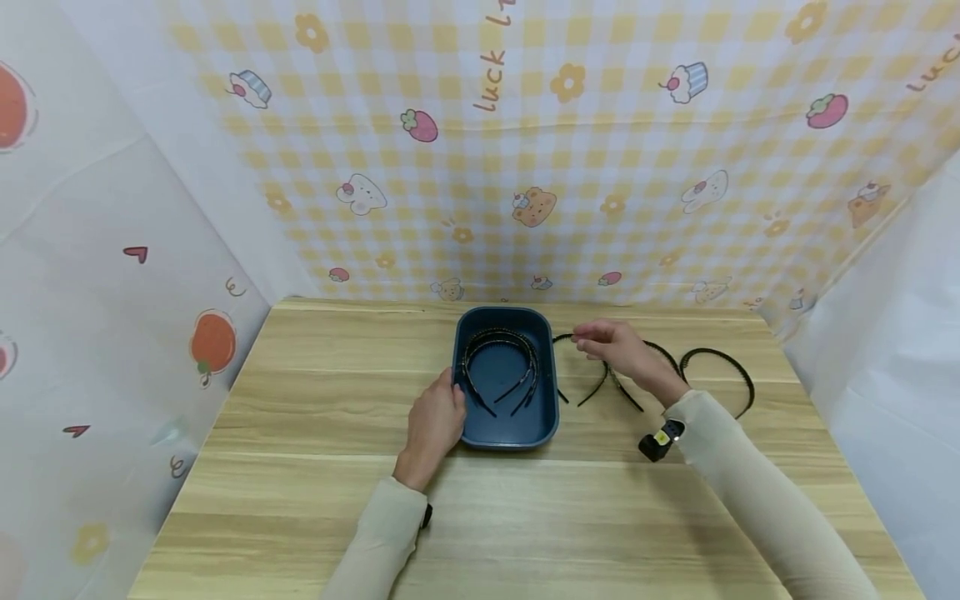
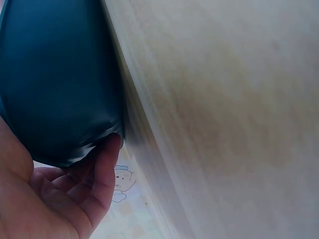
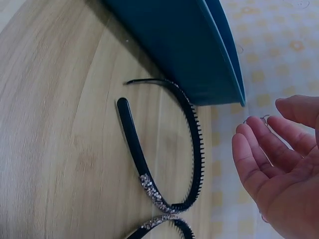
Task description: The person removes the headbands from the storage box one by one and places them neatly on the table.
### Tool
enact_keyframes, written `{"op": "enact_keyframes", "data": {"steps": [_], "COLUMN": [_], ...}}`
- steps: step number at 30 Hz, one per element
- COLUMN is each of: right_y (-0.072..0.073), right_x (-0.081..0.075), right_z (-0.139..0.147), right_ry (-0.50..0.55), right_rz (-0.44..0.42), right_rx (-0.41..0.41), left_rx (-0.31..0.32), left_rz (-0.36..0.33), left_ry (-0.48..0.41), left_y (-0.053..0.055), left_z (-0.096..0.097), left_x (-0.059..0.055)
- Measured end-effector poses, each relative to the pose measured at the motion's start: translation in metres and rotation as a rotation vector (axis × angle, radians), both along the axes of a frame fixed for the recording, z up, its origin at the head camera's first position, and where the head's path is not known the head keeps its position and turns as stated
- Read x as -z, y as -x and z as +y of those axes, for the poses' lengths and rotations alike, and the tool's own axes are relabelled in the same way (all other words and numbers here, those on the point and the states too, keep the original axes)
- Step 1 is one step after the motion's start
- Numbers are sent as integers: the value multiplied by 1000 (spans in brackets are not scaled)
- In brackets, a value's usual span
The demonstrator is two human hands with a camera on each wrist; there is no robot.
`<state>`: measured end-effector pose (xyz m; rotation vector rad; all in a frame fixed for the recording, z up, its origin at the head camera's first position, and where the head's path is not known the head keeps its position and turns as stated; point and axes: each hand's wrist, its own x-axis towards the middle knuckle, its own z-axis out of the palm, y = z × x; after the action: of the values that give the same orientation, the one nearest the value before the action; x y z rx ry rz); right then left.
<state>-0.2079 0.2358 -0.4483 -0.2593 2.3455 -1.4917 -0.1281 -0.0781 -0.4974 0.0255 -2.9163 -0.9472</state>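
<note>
A dark blue plastic bin (image 1: 507, 432) stands near the table's back edge. Inside it lie black headbands (image 1: 498, 332), some with a glittery band. My left hand (image 1: 437, 414) grips the bin's left wall; in the left wrist view its fingers (image 2: 102, 179) curl against the outside of the bin (image 2: 57, 74). Right of the bin, my right hand (image 1: 618, 348) hovers over a row of headbands (image 1: 718, 352), hiding part of them. Nothing is between its loosely bent fingers (image 3: 249, 162). Below it, one black toothed headband (image 3: 198, 149) with a sparkly section lies close beside the bin.
The headbands to the right lie flat on the wooden table (image 1: 315, 450), some overlapping or touching. A yellow checked cloth (image 1: 480, 250) hangs right behind the table, and white cloth walls (image 1: 112, 333) flank both sides.
</note>
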Motion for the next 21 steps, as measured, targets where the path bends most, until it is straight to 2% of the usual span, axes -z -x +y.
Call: {"op": "enact_keyframes", "data": {"steps": [9,16,21], "right_y": [0,-2,-6], "right_x": [-8,-12,-11], "right_z": [-18,-41,-56], "right_ry": [27,86,42], "right_rz": [-3,-65,-76], "right_rx": [-18,-30,-60], "left_rx": [-2,-1,-3], "left_rz": [8,8,7], "left_ry": [0,3,5], "left_y": [-1,-1,0], "left_z": [0,1,1], "left_x": [-1,0,0]}}
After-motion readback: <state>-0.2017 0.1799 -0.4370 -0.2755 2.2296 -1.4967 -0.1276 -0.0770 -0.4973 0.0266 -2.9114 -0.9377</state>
